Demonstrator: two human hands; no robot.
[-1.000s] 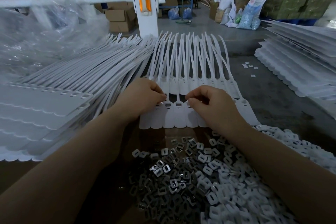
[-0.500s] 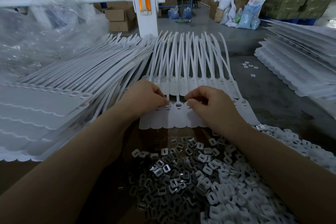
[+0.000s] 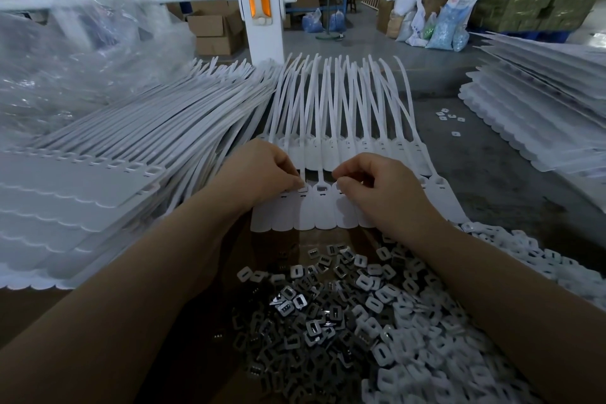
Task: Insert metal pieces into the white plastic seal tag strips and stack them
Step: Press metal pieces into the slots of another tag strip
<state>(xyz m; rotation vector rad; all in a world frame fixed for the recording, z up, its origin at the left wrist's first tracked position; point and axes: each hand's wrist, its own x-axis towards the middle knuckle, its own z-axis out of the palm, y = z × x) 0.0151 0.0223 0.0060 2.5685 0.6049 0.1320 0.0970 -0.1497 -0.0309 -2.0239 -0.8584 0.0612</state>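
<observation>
A white sheet of joined seal tag strips (image 3: pixel 323 213) lies in front of me, its thin tails fanning away. My left hand (image 3: pixel 262 172) pinches a small metal piece (image 3: pixel 302 188) at a tag's slot near the sheet's left end. My right hand (image 3: pixel 377 190) rests with curled fingers on the tags just to the right, fingertips on a slot; whether it holds a piece is hidden. A heap of loose metal pieces (image 3: pixel 301 321) lies below my forearms. A tall stack of finished strips (image 3: pixel 98 174) sits at the left.
White plastic caps (image 3: pixel 442 354) are mixed into the heap at the right. More stacked strips (image 3: pixel 541 118) lie at the far right on a grey table (image 3: pixel 485 193). Crumpled clear plastic wrap (image 3: pixel 65 59) is at the back left, a white post (image 3: pixel 262 10) behind the tails.
My left thumb and fingers have shifted slightly right onto the tag slot. My right hand has barely moved.
</observation>
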